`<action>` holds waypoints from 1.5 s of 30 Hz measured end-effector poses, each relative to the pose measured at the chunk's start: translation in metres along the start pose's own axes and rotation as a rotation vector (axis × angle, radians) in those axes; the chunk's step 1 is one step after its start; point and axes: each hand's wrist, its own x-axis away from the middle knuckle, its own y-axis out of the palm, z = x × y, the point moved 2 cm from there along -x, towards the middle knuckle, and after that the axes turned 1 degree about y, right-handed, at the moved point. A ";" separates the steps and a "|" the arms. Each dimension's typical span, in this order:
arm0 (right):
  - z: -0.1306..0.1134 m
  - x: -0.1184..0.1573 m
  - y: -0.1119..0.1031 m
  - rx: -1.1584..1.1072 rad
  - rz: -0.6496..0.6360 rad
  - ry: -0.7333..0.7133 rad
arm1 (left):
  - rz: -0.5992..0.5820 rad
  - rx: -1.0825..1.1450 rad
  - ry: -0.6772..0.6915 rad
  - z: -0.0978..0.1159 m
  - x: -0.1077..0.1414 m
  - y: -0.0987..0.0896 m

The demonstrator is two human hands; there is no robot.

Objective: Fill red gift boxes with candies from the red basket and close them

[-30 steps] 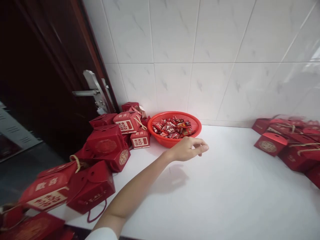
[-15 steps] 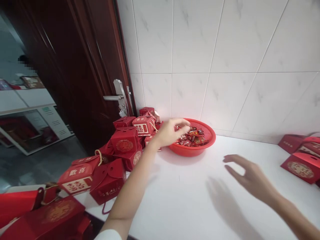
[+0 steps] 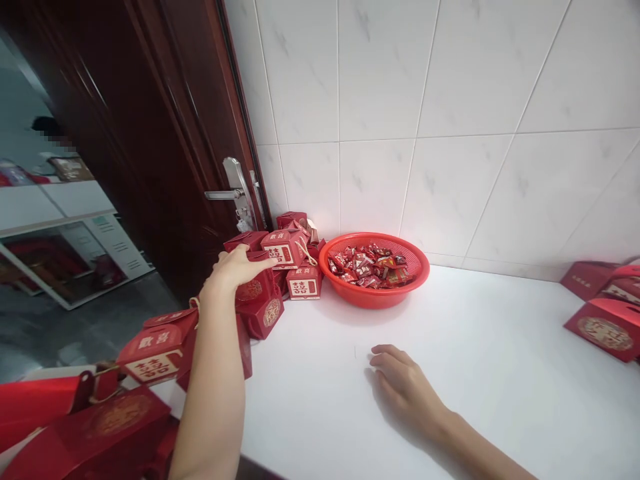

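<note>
My left hand (image 3: 235, 270) is at the top of a dark red gift box (image 3: 250, 291) in the stack on the left. Its thumb is stretched out to the right, apart from the fingers; the far fingertips are partly hidden, and no firm grip shows. Low over the white table (image 3: 320, 393) is my right hand (image 3: 403, 383), with fingers loosely bent and nothing in them. Beyond it stands a red plastic colander (image 3: 373, 299) holding many wrapped candies (image 3: 370, 263).
Red boxes with gold print, such as a lantern-like carton (image 3: 305, 283), crowd the left side. More red boxes (image 3: 605, 330) sit at the right edge. A tiled wall (image 3: 375, 180) backs the table. A dark door (image 3: 165, 133) stands left, with a person partly visible beyond.
My left hand has moved left from beside the colander to the stacked red boxes. My right hand has come left and nearer the tabletop. The view has shifted slightly.
</note>
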 end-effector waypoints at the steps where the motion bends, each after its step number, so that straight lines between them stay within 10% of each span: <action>1: 0.001 0.001 0.001 -0.007 -0.010 0.018 | 0.041 -0.100 -0.156 0.001 0.004 0.001; 5: 0.008 0.000 0.002 -0.058 -0.002 0.027 | 0.124 -0.287 -0.386 0.035 0.023 -0.001; 10: 0.013 -0.007 -0.005 -0.212 0.092 0.031 | -0.034 -0.042 -0.103 0.098 0.043 0.008; 16: 0.022 -0.021 -0.036 -0.571 0.260 0.233 | -0.566 0.382 0.289 0.142 0.050 0.093; 25: 0.048 -0.022 -0.079 -0.821 0.504 0.370 | -0.712 0.201 0.166 0.157 0.059 0.195; 33: 0.038 -0.019 -0.079 -0.739 0.373 0.328 | -0.624 0.037 0.331 0.152 0.072 0.211; 45: 0.049 -0.018 -0.071 -0.391 0.442 0.233 | -0.935 0.112 0.277 0.138 0.056 0.190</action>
